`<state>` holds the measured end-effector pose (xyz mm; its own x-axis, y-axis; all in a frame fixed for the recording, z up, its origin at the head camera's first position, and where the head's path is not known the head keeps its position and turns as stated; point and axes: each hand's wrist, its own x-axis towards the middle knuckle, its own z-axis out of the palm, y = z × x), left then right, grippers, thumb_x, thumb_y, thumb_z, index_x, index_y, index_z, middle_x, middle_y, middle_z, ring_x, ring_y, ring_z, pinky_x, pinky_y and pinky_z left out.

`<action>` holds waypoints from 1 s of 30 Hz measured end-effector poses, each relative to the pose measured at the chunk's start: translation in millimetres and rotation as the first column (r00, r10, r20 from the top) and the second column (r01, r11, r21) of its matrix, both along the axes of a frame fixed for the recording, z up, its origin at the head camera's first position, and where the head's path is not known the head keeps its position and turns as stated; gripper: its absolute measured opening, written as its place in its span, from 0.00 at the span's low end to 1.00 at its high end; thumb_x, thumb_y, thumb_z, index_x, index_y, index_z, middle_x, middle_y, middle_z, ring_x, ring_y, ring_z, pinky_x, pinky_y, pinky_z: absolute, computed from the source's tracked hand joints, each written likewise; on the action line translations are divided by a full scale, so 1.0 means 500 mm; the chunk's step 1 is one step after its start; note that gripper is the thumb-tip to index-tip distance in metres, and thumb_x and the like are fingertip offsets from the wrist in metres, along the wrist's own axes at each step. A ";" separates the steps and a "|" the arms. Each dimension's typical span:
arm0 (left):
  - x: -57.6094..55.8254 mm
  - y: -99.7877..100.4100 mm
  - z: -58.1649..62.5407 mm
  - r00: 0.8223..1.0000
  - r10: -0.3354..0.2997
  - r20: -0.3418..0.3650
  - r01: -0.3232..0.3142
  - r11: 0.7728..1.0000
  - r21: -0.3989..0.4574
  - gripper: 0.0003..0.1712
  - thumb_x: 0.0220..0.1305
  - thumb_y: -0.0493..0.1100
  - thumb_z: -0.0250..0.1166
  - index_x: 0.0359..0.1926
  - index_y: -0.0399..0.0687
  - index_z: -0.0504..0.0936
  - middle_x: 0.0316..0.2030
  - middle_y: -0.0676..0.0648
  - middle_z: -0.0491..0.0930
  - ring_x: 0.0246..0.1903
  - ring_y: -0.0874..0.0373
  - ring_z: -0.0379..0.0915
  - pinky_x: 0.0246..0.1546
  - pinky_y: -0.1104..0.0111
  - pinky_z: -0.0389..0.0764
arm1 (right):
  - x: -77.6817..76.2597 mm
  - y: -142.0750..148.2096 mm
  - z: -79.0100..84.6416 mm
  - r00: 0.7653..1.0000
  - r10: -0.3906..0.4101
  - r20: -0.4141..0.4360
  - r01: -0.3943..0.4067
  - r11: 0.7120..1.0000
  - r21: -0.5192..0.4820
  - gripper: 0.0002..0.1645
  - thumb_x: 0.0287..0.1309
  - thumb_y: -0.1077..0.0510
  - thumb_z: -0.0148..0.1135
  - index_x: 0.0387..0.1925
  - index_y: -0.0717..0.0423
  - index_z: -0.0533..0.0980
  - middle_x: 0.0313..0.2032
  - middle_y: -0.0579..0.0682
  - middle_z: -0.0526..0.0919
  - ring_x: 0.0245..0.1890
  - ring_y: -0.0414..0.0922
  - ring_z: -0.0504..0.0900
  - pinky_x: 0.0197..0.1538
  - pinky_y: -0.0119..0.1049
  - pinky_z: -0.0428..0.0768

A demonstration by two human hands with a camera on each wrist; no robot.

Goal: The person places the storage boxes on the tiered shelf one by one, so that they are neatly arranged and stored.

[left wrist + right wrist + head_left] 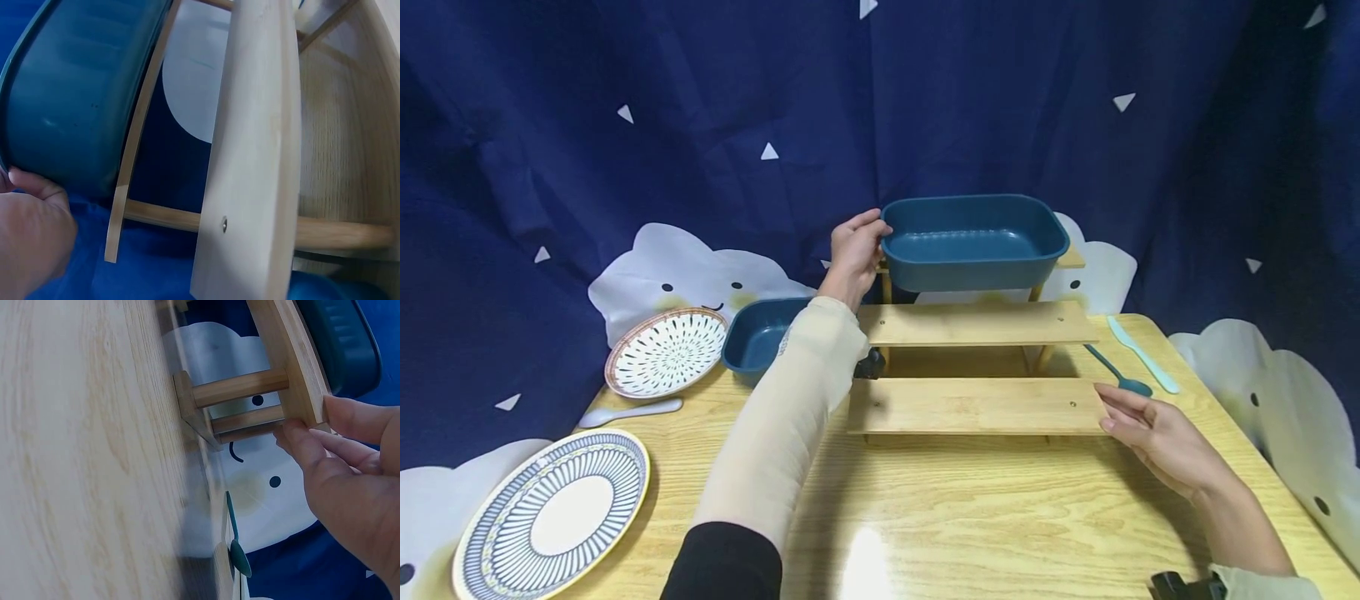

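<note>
A deep blue-green rectangular basin (pixel 974 275) stands on the top tier of a stepped wooden rack (pixel 977 325). My left hand (pixel 854 254) grips the basin's left end, the thumb at its rim; in the left wrist view the fingers (pixel 39 186) meet the basin's wall (pixel 69 119). At the rack's front, my right hand (pixel 1161 442) pinches the right end of the lowest board (pixel 977 407). The right wrist view has the thumb (pixel 359 419) on one face of that board (pixel 300 394) and fingers on the other.
Left of the rack, a smaller blue-green basin (pixel 756 333) is partly behind my left arm. Beyond it are a speckled bowl (pixel 666 354), a pale spoon (pixel 632 412) and a striped plate (pixel 572 517). Right of the rack lie a dark teal spoon (pixel 1135 387) and a mint knife (pixel 1142 354).
</note>
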<state>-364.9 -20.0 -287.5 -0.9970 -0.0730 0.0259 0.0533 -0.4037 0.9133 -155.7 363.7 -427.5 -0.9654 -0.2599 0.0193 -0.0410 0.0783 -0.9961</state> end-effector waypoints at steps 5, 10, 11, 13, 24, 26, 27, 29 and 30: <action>-0.005 0.004 0.005 1.000 -0.007 0.019 0.008 0.999 -0.034 0.30 0.60 0.24 0.60 0.65 0.36 0.76 0.34 0.48 0.76 0.17 0.65 0.63 0.17 0.79 0.66 | 0.001 0.000 0.003 1.000 -0.015 0.018 0.014 0.997 0.070 0.41 0.74 0.66 0.53 0.73 0.82 0.42 0.73 0.78 0.39 0.56 0.17 0.69 0.58 0.18 0.70; -0.006 0.000 0.014 0.999 0.010 0.030 -0.007 0.995 -0.095 0.28 0.61 0.26 0.61 0.64 0.36 0.77 0.28 0.49 0.75 0.13 0.65 0.58 0.16 0.78 0.63 | -0.001 -0.004 0.005 1.000 -0.010 0.009 0.009 0.996 0.086 0.42 0.74 0.66 0.53 0.73 0.82 0.42 0.73 0.79 0.39 0.57 0.17 0.68 0.58 0.18 0.70; -0.006 -0.001 0.016 0.999 0.013 0.029 -0.010 0.994 -0.105 0.28 0.62 0.26 0.61 0.64 0.36 0.78 0.26 0.50 0.75 0.12 0.65 0.57 0.16 0.78 0.62 | -0.002 -0.005 0.006 1.000 -0.009 0.008 0.008 0.996 0.088 0.42 0.74 0.65 0.54 0.73 0.82 0.42 0.73 0.79 0.39 0.57 0.17 0.68 0.58 0.18 0.70; -0.006 -0.002 0.019 0.999 0.017 0.028 -0.013 0.993 -0.117 0.27 0.62 0.26 0.62 0.63 0.35 0.78 0.25 0.50 0.74 0.13 0.65 0.58 0.16 0.78 0.62 | -0.002 -0.006 0.007 1.000 -0.008 0.005 0.007 0.996 0.094 0.42 0.74 0.65 0.54 0.72 0.83 0.42 0.73 0.79 0.39 0.57 0.17 0.68 0.58 0.18 0.70; -0.005 -0.002 0.023 0.999 0.005 0.039 0.000 0.992 -0.127 0.25 0.63 0.26 0.62 0.62 0.35 0.79 0.28 0.48 0.74 0.17 0.63 0.62 0.18 0.77 0.66 | -0.004 -0.004 0.006 1.000 -0.008 0.008 0.007 0.995 0.100 0.41 0.74 0.66 0.54 0.73 0.82 0.44 0.73 0.78 0.40 0.56 0.18 0.69 0.57 0.18 0.71; -0.004 -0.002 0.024 0.999 -0.012 0.047 0.018 0.992 -0.122 0.25 0.64 0.27 0.62 0.63 0.37 0.79 0.30 0.48 0.74 0.20 0.63 0.64 0.20 0.76 0.68 | -0.004 -0.002 0.006 1.000 -0.008 0.000 0.008 0.994 0.109 0.41 0.74 0.65 0.54 0.73 0.82 0.44 0.73 0.78 0.41 0.56 0.17 0.68 0.57 0.18 0.71; -0.004 -0.003 0.025 0.999 -0.020 0.049 0.026 0.993 -0.119 0.25 0.64 0.27 0.62 0.63 0.37 0.78 0.31 0.48 0.74 0.21 0.62 0.65 0.21 0.76 0.68 | -0.004 -0.002 0.005 1.000 -0.008 -0.002 0.008 0.994 0.108 0.41 0.74 0.65 0.54 0.73 0.82 0.44 0.73 0.78 0.41 0.56 0.17 0.68 0.57 0.18 0.71; -0.002 -0.005 0.025 0.998 -0.037 0.053 0.042 0.993 -0.114 0.25 0.65 0.28 0.63 0.64 0.38 0.78 0.33 0.48 0.75 0.23 0.62 0.66 0.21 0.76 0.69 | -0.005 -0.001 0.003 1.000 -0.005 -0.007 0.005 0.996 0.090 0.41 0.74 0.66 0.54 0.73 0.82 0.43 0.73 0.77 0.42 0.57 0.18 0.69 0.57 0.18 0.71; -0.001 -0.006 0.024 0.998 -0.043 0.055 0.049 0.992 -0.117 0.25 0.66 0.29 0.63 0.64 0.39 0.78 0.34 0.47 0.76 0.23 0.62 0.67 0.21 0.76 0.69 | -0.005 -0.001 0.002 1.000 -0.003 -0.010 0.003 0.997 0.081 0.41 0.74 0.67 0.53 0.72 0.83 0.43 0.73 0.76 0.43 0.57 0.18 0.69 0.58 0.19 0.70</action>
<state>-365.3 -23.1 -275.6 -0.9994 -0.0266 -0.0206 -0.0119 -0.2937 0.9558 -158.1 363.4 -426.4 -0.9661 -0.2582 0.0075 -0.0500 0.1584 -0.9861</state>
